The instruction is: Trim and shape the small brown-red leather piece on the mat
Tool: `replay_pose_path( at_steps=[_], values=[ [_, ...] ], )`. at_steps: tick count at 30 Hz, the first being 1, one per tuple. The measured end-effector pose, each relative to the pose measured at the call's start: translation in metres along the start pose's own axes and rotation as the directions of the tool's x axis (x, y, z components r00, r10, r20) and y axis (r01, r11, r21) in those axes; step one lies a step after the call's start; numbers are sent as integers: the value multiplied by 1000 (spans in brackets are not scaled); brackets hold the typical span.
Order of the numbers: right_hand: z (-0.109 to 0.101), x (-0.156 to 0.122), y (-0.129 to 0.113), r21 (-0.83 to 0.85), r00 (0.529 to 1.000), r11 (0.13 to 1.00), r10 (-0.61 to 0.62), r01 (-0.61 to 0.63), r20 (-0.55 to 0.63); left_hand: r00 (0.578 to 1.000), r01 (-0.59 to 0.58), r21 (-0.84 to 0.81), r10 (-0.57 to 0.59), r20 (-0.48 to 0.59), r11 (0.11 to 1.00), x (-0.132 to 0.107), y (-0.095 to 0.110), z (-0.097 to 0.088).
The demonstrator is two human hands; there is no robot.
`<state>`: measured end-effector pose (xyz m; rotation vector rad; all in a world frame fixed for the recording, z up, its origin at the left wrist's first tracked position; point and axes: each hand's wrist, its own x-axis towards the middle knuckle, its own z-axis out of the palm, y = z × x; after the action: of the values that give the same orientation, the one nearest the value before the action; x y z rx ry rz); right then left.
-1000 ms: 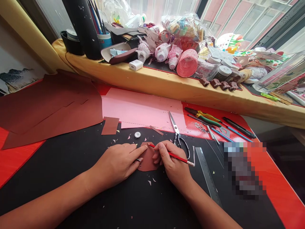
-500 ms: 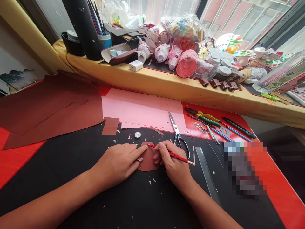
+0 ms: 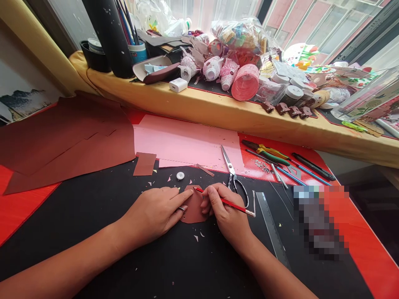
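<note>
Pencil (image 3: 233,204) red with a silvery end; piece (image 3: 195,211) plain reddish brown; large sheet (image 3: 77,137) the same brown; paper (image 3: 187,139) pale pink; mat (image 3: 124,274) black with pale flecks; table (image 3: 382,257) bright red; scissors (image 3: 228,161) silver; pliers (image 3: 277,158) green and yellow; ledge cloth (image 3: 202,109) mustard yellow; cup (image 3: 245,82) coral pink; figures (image 3: 229,74) apparently speckled pink and white

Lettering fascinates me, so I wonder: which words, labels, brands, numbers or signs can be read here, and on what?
No text can be read.
Red-shafted tool in the right hand: no legible lettering.
Ruler: any numbers are too small.
Clear box on the ledge: any print is too blurred.
Pixelated patch: unreadable.
</note>
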<state>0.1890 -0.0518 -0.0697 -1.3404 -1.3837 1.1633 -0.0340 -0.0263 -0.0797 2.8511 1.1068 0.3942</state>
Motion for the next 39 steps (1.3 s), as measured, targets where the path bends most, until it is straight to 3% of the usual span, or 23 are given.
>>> replay_pose_path(
  at_steps=[39],
  values=[
    [-1,0,-1,-20,1000,1000,-20,20,18,1000,8,-27,-9,-18,1000,2,1,0]
  ],
)
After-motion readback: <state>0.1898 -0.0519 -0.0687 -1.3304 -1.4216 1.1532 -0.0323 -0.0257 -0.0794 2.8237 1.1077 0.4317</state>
